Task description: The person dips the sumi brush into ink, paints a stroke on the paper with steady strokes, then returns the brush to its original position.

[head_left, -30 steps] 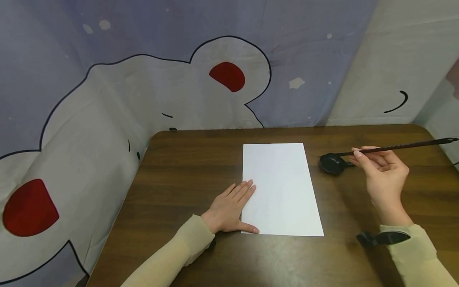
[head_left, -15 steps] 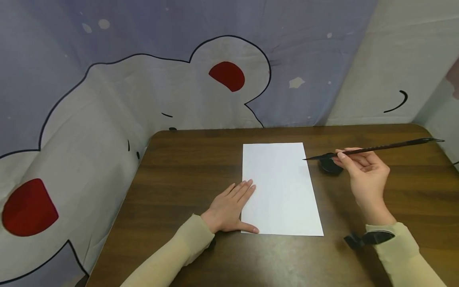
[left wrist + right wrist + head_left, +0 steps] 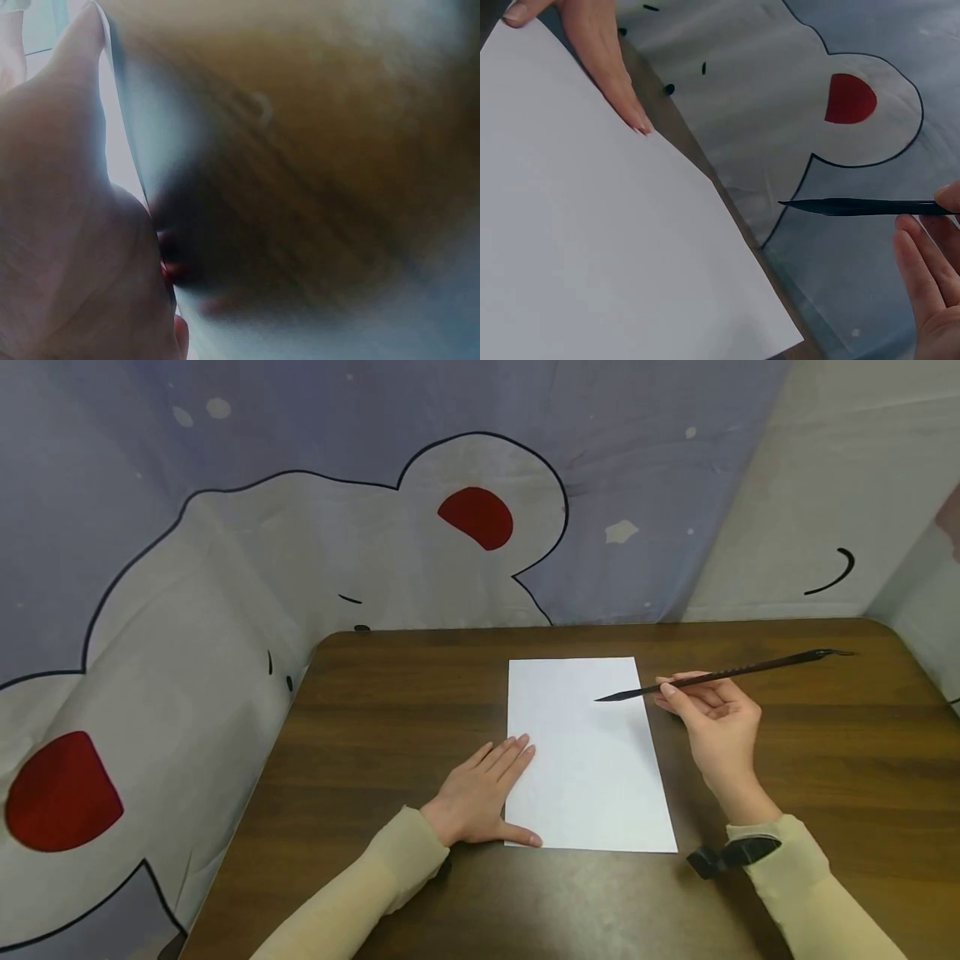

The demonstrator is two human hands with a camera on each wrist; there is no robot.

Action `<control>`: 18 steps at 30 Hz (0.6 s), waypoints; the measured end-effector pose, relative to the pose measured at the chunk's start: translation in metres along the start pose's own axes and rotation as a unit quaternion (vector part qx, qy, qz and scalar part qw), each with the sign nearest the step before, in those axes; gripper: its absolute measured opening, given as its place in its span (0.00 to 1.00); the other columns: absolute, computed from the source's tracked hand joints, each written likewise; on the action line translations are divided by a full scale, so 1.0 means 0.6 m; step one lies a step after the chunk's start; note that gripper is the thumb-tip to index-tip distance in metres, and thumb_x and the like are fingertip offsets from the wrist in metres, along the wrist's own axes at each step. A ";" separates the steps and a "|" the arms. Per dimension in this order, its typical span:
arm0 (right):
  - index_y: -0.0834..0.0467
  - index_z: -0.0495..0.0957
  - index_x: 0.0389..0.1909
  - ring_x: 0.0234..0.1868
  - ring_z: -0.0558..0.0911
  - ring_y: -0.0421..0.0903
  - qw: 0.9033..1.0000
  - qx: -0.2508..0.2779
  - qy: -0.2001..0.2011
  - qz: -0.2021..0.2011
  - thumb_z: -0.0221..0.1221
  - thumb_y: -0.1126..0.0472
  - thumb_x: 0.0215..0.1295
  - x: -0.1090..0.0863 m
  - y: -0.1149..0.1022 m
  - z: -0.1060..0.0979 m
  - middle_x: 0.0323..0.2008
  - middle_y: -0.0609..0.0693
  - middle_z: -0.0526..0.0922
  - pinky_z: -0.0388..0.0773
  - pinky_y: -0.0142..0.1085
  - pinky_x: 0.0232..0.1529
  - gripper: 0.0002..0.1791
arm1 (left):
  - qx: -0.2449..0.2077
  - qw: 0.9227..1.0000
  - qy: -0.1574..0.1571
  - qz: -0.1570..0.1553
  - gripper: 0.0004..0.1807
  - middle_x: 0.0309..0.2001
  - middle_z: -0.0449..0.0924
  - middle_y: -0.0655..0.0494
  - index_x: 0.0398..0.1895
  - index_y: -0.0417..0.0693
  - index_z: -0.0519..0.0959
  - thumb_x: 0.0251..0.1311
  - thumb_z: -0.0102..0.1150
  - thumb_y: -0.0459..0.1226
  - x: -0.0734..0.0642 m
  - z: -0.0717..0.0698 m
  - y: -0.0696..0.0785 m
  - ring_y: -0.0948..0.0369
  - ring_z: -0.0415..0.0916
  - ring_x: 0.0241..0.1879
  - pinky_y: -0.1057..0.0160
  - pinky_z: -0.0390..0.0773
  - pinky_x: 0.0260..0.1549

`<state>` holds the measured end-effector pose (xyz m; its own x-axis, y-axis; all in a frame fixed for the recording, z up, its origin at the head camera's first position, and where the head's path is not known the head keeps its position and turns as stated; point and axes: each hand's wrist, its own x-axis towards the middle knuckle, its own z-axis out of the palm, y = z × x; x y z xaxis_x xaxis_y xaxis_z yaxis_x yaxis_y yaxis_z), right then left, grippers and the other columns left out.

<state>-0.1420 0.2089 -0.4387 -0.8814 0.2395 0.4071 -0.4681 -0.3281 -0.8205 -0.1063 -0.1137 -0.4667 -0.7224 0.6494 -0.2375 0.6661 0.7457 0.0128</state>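
My left hand [image 3: 480,797] rests on the left edge of a white sheet of paper [image 3: 585,768], fingers and thumb straight and spread. In the left wrist view the same hand [image 3: 56,195] fills the left side. Thumb and fingers of my right hand [image 3: 720,727] pinch a dark calligraphy brush [image 3: 750,668], held slanting with its pointed black tip over the upper right of the sheet. The right wrist view shows the brush [image 3: 862,207] apart from the paper [image 3: 615,225]. No mark shows on the sheet.
The paper lies on a brown wooden table [image 3: 375,718]. A patterned cloth [image 3: 337,552] hangs behind and to the left of the table. A black wrist device [image 3: 735,854] sits by my right sleeve.
My right hand has carried the brush leftward, from above a black ink dish to above the paper. The dish is now hidden behind that hand. My left hand has stayed put.
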 end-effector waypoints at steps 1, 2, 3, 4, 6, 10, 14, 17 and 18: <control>0.84 0.73 0.44 0.37 0.89 0.54 1.000 -0.004 -0.005 0.000 0.64 0.83 0.59 -0.001 0.002 0.003 0.40 0.68 0.86 0.85 0.44 0.41 0.14 | 0.001 1.000 0.001 0.000 0.68 0.83 0.34 0.52 0.83 0.47 0.40 0.52 0.44 0.81 0.000 0.000 0.000 0.57 0.34 0.80 0.55 0.39 0.76; 0.84 0.73 0.44 0.37 0.89 0.54 1.000 -0.008 -0.009 0.001 0.64 0.83 0.59 -0.002 0.005 0.006 0.40 0.67 0.86 0.85 0.43 0.41 0.14 | 0.003 1.000 0.001 0.001 0.68 0.83 0.34 0.51 0.83 0.47 0.40 0.52 0.43 0.81 0.000 0.000 0.000 0.57 0.34 0.80 0.55 0.39 0.76; 0.84 0.74 0.44 0.37 0.89 0.54 1.000 -0.012 -0.011 0.002 0.64 0.83 0.59 -0.002 0.007 0.009 0.40 0.67 0.86 0.85 0.43 0.41 0.14 | 0.005 1.000 0.000 0.001 0.68 0.83 0.34 0.52 0.83 0.48 0.39 0.52 0.43 0.82 0.000 0.001 -0.001 0.57 0.34 0.80 0.55 0.38 0.76; 0.83 0.74 0.44 0.37 0.89 0.53 1.000 -0.018 -0.012 0.003 0.64 0.82 0.59 -0.003 0.009 0.011 0.40 0.67 0.87 0.85 0.43 0.41 0.13 | 0.007 1.000 0.000 0.001 0.68 0.83 0.33 0.52 0.83 0.48 0.38 0.52 0.42 0.82 0.001 0.002 -0.001 0.57 0.33 0.80 0.55 0.38 0.76; 0.82 0.75 0.44 0.36 0.89 0.52 0.999 -0.037 -0.016 0.004 0.65 0.81 0.59 -0.003 0.012 0.016 0.41 0.66 0.87 0.85 0.42 0.41 0.13 | 0.011 1.000 0.002 0.000 0.68 0.82 0.32 0.53 0.83 0.49 0.37 0.51 0.40 0.83 0.002 0.006 -0.002 0.58 0.32 0.80 0.56 0.37 0.76; 0.80 0.77 0.45 0.37 0.89 0.51 0.998 -0.056 -0.022 0.007 0.66 0.80 0.60 -0.005 0.021 0.023 0.41 0.64 0.87 0.85 0.42 0.41 0.13 | 0.006 1.000 0.010 0.002 0.68 0.82 0.32 0.53 0.83 0.49 0.37 0.51 0.39 0.83 0.004 0.012 -0.003 0.59 0.32 0.80 0.56 0.36 0.75; 0.79 0.77 0.45 0.36 0.89 0.51 0.997 -0.065 -0.029 0.016 0.66 0.80 0.60 -0.010 0.032 0.030 0.41 0.63 0.87 0.85 0.43 0.41 0.13 | 0.007 1.000 0.012 0.003 0.68 0.82 0.31 0.54 0.83 0.49 0.37 0.51 0.38 0.83 0.005 0.013 -0.002 0.59 0.32 0.80 0.56 0.36 0.75; 0.78 0.77 0.45 0.37 0.89 0.50 0.996 -0.080 -0.036 0.024 0.66 0.79 0.61 -0.013 0.040 0.036 0.41 0.62 0.87 0.84 0.43 0.40 0.13 | 0.009 1.000 0.006 0.002 0.68 0.82 0.31 0.54 0.83 0.49 0.36 0.51 0.39 0.83 0.004 0.011 -0.002 0.58 0.32 0.80 0.56 0.36 0.75; 0.77 0.77 0.45 0.38 0.89 0.50 0.995 -0.085 -0.038 0.026 0.66 0.78 0.61 -0.014 0.042 0.039 0.41 0.62 0.87 0.84 0.43 0.40 0.13 | 0.009 1.000 0.004 0.001 0.68 0.82 0.31 0.54 0.83 0.49 0.36 0.51 0.39 0.83 0.004 0.010 -0.002 0.58 0.32 0.80 0.56 0.36 0.75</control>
<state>-0.1477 0.1774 -0.4533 -0.9095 0.1548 0.3857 -0.4097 -0.1781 -0.8947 -0.1075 -0.1138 -0.4729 -0.7225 0.6520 -0.2301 0.6707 0.7417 -0.0042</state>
